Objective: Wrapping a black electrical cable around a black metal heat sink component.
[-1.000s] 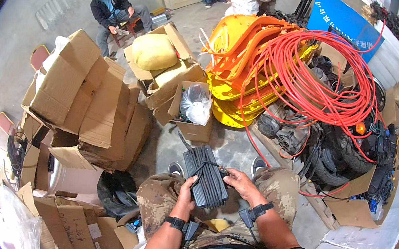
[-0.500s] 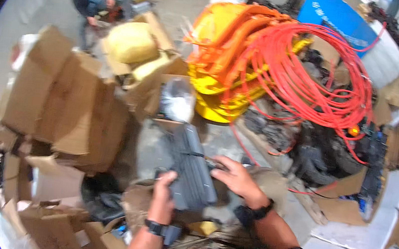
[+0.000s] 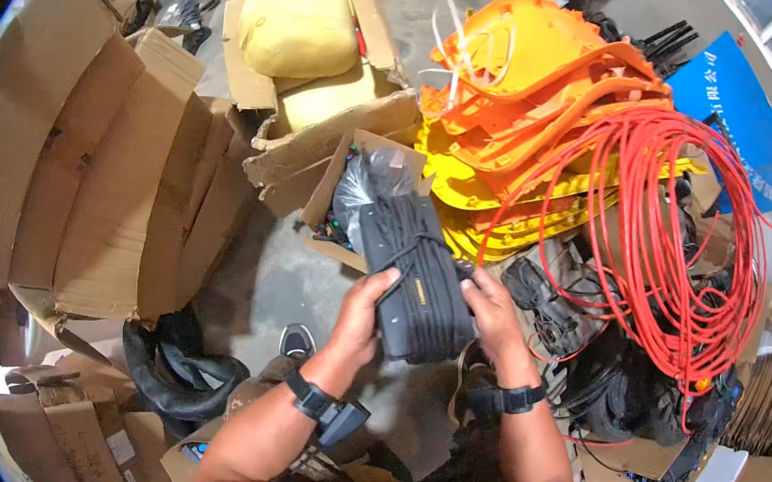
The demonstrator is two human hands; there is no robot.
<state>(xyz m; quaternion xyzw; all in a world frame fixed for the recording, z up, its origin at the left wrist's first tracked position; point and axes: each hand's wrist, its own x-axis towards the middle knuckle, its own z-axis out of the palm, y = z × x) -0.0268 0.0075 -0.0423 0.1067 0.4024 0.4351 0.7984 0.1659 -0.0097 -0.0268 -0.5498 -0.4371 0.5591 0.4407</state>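
Observation:
A dark grey oblong block (image 3: 390, 334), wound lengthwise with black cable (image 3: 432, 301), is held out in front of me. Cable also crosses it near the far end. My left hand (image 3: 363, 311) grips its left edge, thumb on top. On the opposite edge my right hand (image 3: 495, 316) is closed with the thumb along the side. The fingers underneath are hidden. Just past the block's far end stands a small cardboard box (image 3: 331, 180) with a clear plastic bag (image 3: 380, 174) and small coloured parts in it.
Stacked orange and yellow plastic pieces (image 3: 542, 96) and a big coil of red cable (image 3: 614, 252) lie to the right. Leaning cardboard (image 3: 102, 174) fills the left. Beyond is a box with yellow bundles (image 3: 302, 30). A black inner-tube-like loop (image 3: 182, 380) lies lower left. A person sits at the far edge.
The block has swung toward the right and its wound cable faces up. My right hand, earlier with fingers spread near the block's edge, now grips it. The view has shifted.

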